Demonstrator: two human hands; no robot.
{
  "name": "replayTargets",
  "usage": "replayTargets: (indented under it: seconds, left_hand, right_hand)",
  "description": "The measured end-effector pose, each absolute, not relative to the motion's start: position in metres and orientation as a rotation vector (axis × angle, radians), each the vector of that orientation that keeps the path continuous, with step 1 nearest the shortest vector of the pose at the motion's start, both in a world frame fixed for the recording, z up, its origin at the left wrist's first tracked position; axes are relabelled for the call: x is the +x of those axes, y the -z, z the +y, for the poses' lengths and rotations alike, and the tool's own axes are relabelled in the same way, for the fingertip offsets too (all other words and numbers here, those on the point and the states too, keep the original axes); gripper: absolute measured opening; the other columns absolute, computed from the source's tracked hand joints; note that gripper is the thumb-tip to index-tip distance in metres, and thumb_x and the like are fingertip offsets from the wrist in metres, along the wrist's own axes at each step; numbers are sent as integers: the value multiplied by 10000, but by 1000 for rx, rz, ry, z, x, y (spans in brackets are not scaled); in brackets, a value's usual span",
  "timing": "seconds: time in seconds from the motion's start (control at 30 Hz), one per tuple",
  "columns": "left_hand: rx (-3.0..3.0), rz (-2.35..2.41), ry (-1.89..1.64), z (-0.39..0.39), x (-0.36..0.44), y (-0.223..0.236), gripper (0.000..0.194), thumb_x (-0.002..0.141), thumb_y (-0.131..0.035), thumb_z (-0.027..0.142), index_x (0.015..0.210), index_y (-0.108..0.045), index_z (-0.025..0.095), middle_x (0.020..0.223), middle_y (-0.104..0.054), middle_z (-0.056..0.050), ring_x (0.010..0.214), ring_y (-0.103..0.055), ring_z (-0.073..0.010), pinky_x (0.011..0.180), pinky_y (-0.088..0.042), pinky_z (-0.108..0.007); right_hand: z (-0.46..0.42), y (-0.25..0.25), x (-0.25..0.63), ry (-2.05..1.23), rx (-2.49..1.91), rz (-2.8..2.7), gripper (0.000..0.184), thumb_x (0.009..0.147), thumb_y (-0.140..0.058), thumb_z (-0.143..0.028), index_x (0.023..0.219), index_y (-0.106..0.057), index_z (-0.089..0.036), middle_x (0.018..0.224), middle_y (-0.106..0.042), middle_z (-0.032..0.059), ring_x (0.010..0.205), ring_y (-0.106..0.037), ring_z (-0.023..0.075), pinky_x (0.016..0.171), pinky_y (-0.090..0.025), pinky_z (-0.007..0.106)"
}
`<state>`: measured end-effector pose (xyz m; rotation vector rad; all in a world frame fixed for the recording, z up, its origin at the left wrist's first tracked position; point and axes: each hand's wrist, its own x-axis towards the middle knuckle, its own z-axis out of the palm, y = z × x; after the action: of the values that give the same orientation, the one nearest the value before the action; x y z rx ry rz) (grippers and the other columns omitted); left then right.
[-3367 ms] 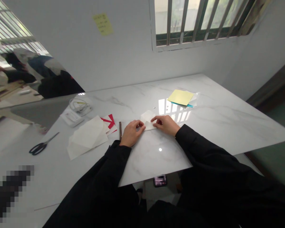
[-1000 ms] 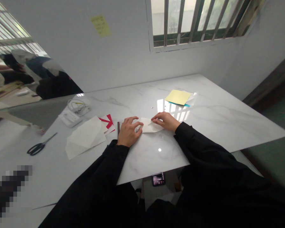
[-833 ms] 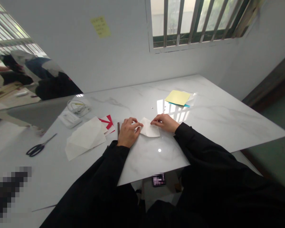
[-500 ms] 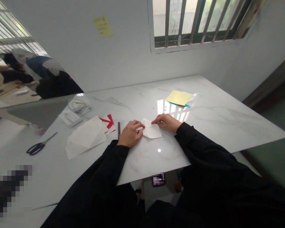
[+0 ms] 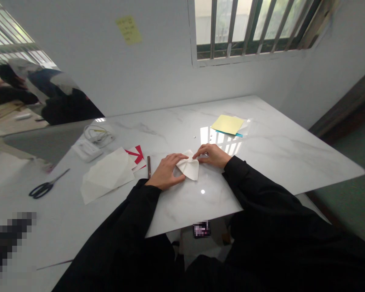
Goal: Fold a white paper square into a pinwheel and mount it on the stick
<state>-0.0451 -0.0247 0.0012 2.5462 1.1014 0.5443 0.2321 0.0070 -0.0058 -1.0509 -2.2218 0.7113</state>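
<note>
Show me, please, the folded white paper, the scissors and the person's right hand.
folded white paper (image 5: 190,169): head view, on the middle of the paper
scissors (image 5: 45,189): head view, on the black handle
right hand (image 5: 212,156): head view, on the back of the hand

We wear a black long-sleeved garment (image 5: 261,227); its left sleeve (image 5: 134,215) and right sleeve (image 5: 249,182) end at the wrists; our left hand (image 5: 166,172) and right hand (image 5: 211,156) are bare.
</note>
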Motion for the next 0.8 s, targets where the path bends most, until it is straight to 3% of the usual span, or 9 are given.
replayTargets:
  seconds: [0.17, 0.3, 0.47, 0.57, 0.8]
  left_hand:
    - [2504, 1103, -693, -21, -46, 4, 538, 845, -752, 303, 1363, -611, 271, 1411, -652, -95, 1363, -565, -310, 1174, -434, -549]
    - [2493, 1184, -832, -18, -47, 6, 360, 880, -717, 263, 1239, -699, 244, 1333, -698, -92, 1298, -606, -296, 1169, -451, -538]
    - [2504, 1209, -791, -18, -47, 6, 304, 897, -711, 273, 1197, -737, 232, 1307, -724, -97, 1248, -645, -293, 1129, -496, -529]
    - [2504, 1190, -780, -17, -47, 6, 321, 880, -709, 242, 1199, -742, 236, 1317, -729, -90, 1245, -664, -285, 1126, -512, -525]
    - [2551, 1149, -737, -13, -49, 11, 400, 863, -669, 185, 1255, -735, 229, 1375, -733, -87, 1387, -614, -297, 1218, -464, -563]
  right_hand:
    - [10, 11, 231, -637, -1058, -2137, 209, 902, -794, -132, 1062, -856, -250, 1012, -731, 54, 788, -617, 133, 794, -502, 293]
    - [9, 15, 229, -601, -1055, -2151, 197, 900, -804, -149, 1059, -854, -253, 1009, -723, 55, 827, -630, 151, 851, -525, 325]
    - [6, 22, 222, -472, -948, -2212, 217, 885, -830, -197, 1089, -837, -269, 1289, -697, 99, 1168, -649, 247, 1065, -520, 452]
    - [5, 24, 218, -491, -847, -2261, 213, 922, -766, -156, 1097, -813, -268, 1424, -672, 87, 1327, -620, 253, 1148, -488, 481]
    - [3, 18, 214, -550, -867, -2270, 254, 929, -703, -89, 1123, -769, -238, 1210, -791, 56, 1156, -727, 207, 1070, -548, 395]
